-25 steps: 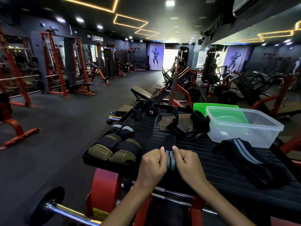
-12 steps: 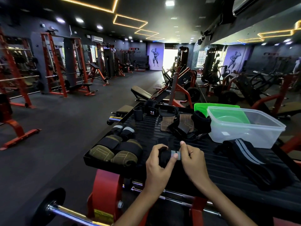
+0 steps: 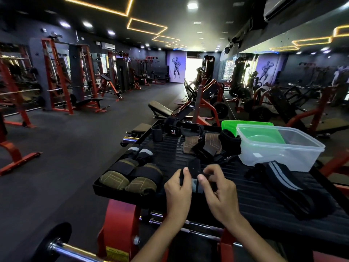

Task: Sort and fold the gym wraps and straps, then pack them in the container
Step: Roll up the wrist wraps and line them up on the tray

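Left hand: the left hand (image 3: 177,188) sits just below the centre of the frame, fingers curled and thumb up, gripping the left end of a small black wrap (image 3: 194,178).
Right hand: the right hand (image 3: 217,191) is just right of it, thumb and curled fingers pinching the same wrap's right end.
Wrap in hand: black with a grey band at its lower part, held between both hands just above the near part of the black ribbed platform (image 3: 264,201); whether it touches the platform cannot be told.
Container: a clear plastic container (image 3: 279,150) stands on the platform at centre right of the frame, open-topped; a green lid (image 3: 245,124) lies behind it, showing partly through its walls.
Long wrap: a black wrap with grey stripes (image 3: 283,184) lies loose on the platform at the right, below and in front of the container, well apart from the hands.
Rolled pieces: two olive-and-black rolled wraps (image 3: 128,178) lie side by side at the platform's left edge, left of the left hand; two smaller black rolls with grey bands (image 3: 139,152) sit just above them.
Leather grips: brown leather grips with black straps (image 3: 204,144) lie in a heap above the hands, left of the container.
Far pieces: more black straps (image 3: 168,129) sit at the platform's far edge.
Surroundings: a gym hall with red racks (image 3: 56,76) at the upper left of the frame and a barbell end (image 3: 56,246) at the lower left.
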The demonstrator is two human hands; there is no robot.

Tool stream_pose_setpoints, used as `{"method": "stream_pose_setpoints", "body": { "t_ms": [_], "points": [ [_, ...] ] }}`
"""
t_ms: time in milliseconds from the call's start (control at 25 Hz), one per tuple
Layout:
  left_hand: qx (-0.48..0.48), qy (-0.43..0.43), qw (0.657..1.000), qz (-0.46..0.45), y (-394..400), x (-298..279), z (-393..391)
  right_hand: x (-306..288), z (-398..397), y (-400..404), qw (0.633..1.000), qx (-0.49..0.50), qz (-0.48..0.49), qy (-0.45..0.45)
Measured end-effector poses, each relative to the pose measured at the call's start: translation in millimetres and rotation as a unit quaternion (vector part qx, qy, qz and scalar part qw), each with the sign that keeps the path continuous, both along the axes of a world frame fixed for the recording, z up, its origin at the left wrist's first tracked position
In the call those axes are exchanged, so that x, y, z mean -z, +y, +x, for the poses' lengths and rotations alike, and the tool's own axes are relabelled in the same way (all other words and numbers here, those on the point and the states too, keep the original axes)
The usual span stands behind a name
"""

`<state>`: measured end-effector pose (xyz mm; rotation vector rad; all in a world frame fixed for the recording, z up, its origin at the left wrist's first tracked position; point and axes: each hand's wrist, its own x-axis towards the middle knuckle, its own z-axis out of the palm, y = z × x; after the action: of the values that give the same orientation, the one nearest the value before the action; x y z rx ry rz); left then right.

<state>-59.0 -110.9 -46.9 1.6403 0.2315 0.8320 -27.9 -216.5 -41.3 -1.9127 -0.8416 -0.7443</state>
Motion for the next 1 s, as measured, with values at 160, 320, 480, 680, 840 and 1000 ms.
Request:
{"method": "stream_pose_setpoints", "body": {
  "t_ms": [160, 320, 480, 680, 840, 1000],
  "points": [
    [0.02, 0.046, 0.999, -0.008, 2.6, -1.0, 2.5, -4.3, 4.0, -1.7, 0.997, -0.017, -0.065, -0.034],
    [0.021, -0.053, 0.997, 0.051, 2.0, 7.1, -3.0, 11.9, 11.6, 9.5, 0.976, -0.067, 0.092, 0.186],
    [0.001, -0.059, 0.998, 0.036, 4.7, 9.6, 0.7, 10.5, 5.0, 0.3, 0.996, -0.043, -0.028, 0.068],
    [0.004, -0.043, 0.997, 0.067, 2.0, 14.6, 4.0, 1.4, 9.1, 3.7, 0.986, 0.031, -0.044, 0.156],
    [-0.005, -0.117, 0.98, 0.161, 11.5, 20.4, 5.5, -1.3, 16.5, 2.3, 0.947, -0.018, -0.065, 0.315],
    [0.008, 0.002, 1.0, 0.026, 6.5, 8.7, 12.0, 1.4, 2.2, -1.8, 0.992, 0.042, -0.106, 0.044]
  ]
}}
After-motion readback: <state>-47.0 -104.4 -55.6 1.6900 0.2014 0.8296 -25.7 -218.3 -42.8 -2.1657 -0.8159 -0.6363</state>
